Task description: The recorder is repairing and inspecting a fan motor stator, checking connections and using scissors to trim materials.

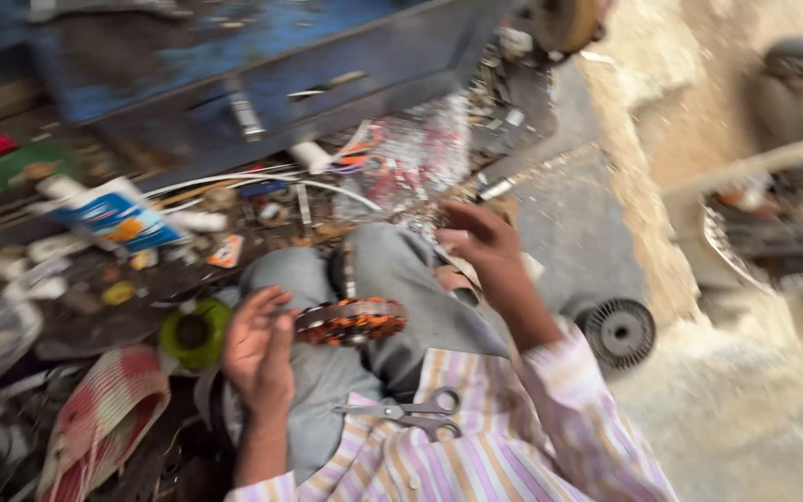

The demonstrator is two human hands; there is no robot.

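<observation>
— Left hand (257,358)?
— Half open, fingers loosely curled, palm turned inward. Fingertips touching the left edge of a round wound coil ring (350,321), orange and dark, lying flat across the lap on grey trousers (327,372). Steadying rather than clamping, as far as the blur allows.

— And the right hand (480,246)?
— Raised above the right knee, fingers bent inward. Hard to tell whether closed on anything; too smeared by motion. Something pale just beneath the palm, not identifiable.

— Position of the ring relative to both?
— Directly against the left fingertips, on the thigh. Well apart from the right hand, lower and to the left of it.

— Anything else on the lap?
— Scissors (415,414), grey metal, shut, lying on the striped shirt (476,446) below the ring, between the two forearms. Touched by neither hand.

— Surroundings?
— Green spool (194,335) just beside the left hand, on its outer side. Red-and-white woven cloth (104,418) lower left. Cluttered floor ahead: white cable (262,178), a blue and white packet (118,218), small scraps. Battered blue metal box (262,56) behind the clutter. Dark ribbed round part (618,332) on the ground near the right elbow. Sandy ground (745,409) at far right.
</observation>
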